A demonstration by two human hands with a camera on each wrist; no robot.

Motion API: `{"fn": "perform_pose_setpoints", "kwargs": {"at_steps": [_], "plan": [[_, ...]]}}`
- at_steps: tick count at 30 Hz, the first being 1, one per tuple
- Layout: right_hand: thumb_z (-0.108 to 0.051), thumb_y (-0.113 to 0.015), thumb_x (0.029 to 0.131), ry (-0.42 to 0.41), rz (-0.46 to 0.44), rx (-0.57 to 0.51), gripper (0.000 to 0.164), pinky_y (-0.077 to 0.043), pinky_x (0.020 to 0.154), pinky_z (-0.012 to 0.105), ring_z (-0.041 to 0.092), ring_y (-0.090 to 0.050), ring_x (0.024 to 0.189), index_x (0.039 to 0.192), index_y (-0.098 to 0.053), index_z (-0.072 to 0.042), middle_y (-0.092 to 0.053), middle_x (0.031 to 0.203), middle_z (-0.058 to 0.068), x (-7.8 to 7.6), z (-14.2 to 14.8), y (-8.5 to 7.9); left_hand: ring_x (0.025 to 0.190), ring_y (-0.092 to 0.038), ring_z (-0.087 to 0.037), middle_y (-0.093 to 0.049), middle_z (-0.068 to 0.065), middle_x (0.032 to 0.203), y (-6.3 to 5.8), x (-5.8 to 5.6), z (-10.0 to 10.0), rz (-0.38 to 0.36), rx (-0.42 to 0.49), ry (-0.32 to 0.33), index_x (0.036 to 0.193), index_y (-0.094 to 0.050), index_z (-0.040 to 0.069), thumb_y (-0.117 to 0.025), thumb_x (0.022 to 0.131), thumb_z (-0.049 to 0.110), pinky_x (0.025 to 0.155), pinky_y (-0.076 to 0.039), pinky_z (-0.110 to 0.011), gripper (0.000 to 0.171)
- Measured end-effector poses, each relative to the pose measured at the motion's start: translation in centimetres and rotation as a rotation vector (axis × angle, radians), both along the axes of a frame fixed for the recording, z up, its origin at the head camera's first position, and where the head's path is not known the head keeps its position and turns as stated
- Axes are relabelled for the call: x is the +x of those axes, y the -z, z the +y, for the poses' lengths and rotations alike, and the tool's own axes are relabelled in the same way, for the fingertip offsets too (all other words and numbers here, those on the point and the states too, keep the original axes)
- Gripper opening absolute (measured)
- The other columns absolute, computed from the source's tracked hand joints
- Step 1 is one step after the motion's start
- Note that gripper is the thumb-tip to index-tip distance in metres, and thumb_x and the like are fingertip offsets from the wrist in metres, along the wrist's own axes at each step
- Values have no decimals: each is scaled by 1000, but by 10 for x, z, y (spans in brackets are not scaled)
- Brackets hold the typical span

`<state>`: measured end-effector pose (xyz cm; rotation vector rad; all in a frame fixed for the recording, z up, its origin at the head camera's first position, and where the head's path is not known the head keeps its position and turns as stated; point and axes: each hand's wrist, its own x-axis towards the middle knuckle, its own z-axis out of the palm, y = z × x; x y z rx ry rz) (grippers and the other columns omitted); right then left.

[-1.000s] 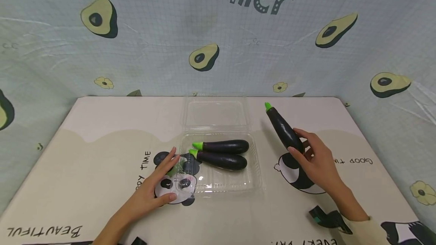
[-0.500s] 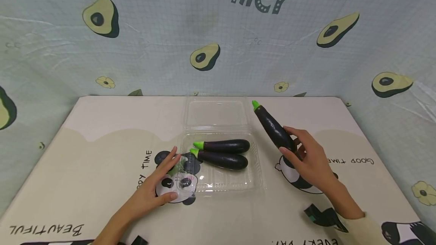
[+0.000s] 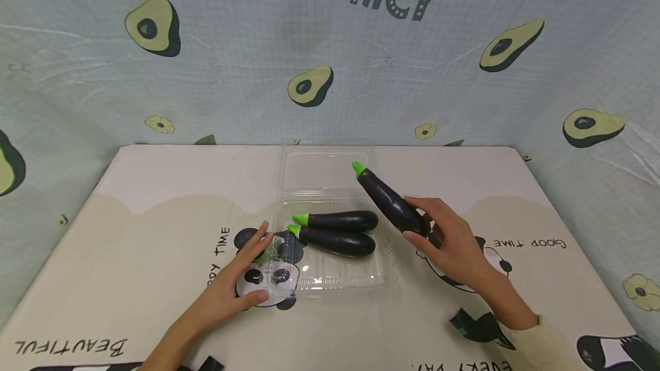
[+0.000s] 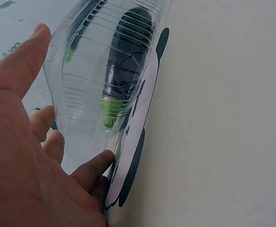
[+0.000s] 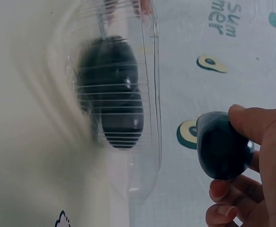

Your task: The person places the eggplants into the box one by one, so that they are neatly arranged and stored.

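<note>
My right hand (image 3: 451, 245) grips the thick end of a dark purple eggplant (image 3: 388, 199), raised above the table with its green stem tilted toward the far left. In the right wrist view the rounded end of that eggplant (image 5: 223, 146) shows between thumb and fingers. Two more eggplants, a rear one (image 3: 342, 221) and a front one (image 3: 337, 243), lie side by side in a clear plastic clamshell box (image 3: 356, 279), stems to the left. Its lid (image 3: 327, 170) is folded back. At the box's left side my left hand (image 3: 232, 282) has its fingers extended, touching the wall (image 4: 55, 85).
The pale tablecloth (image 3: 129, 256) carries printed pandas and lettering. A black strap (image 3: 482, 326) hangs at the right wrist. Behind the table rises a curtain (image 3: 232, 44) printed with avocados.
My right hand has carried its eggplant leftward, so that the stem end now hangs over the right part of the box. The left hand and the box stay in place.
</note>
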<state>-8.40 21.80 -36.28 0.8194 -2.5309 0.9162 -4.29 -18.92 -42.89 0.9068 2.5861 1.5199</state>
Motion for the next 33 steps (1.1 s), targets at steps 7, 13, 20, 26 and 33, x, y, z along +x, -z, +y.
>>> {"fn": "perform_pose_setpoints", "kwargs": {"at_steps": [7,13,20,26,33], "plan": [[-14,-75,82,-62,-31,2,59,-36,54,18,6,-46,77,136,-51,-15,-56,120,-1,0,-9,0,144,-16,-20,-13,-6,159,3,0,-1,10,4,2,150,-30,11,-75,77,14,105,-23,-19,86],[-11,-73,83,-119,-75,-23,60,-41,56,23,7,-47,78,138,-51,-15,-55,124,-2,1,-18,4,144,-16,-20,-13,-7,159,3,0,-1,12,10,5,150,-30,10,-75,77,15,105,-22,-18,86],[-11,-72,85,-204,-110,-59,58,-46,59,25,9,-52,87,139,-51,-13,-55,124,0,3,-29,8,144,-16,-21,-13,-8,159,3,-1,-1,27,16,8,150,-30,10,-75,77,13,105,-23,-18,86],[-13,-70,86,-247,-125,-43,57,-48,87,29,15,-55,111,139,-50,-12,-54,126,0,5,-39,10,144,-16,-22,-13,-8,159,5,0,0,19,18,4,150,-30,9,-75,76,12,105,-22,-17,87],[-19,-66,91,-303,-96,10,53,-47,87,31,14,-55,110,140,-49,-12,-54,125,-1,7,-48,15,144,-16,-23,-13,-9,159,5,0,0,24,25,10,150,-30,8,-76,75,11,104,-26,-18,88]]}}
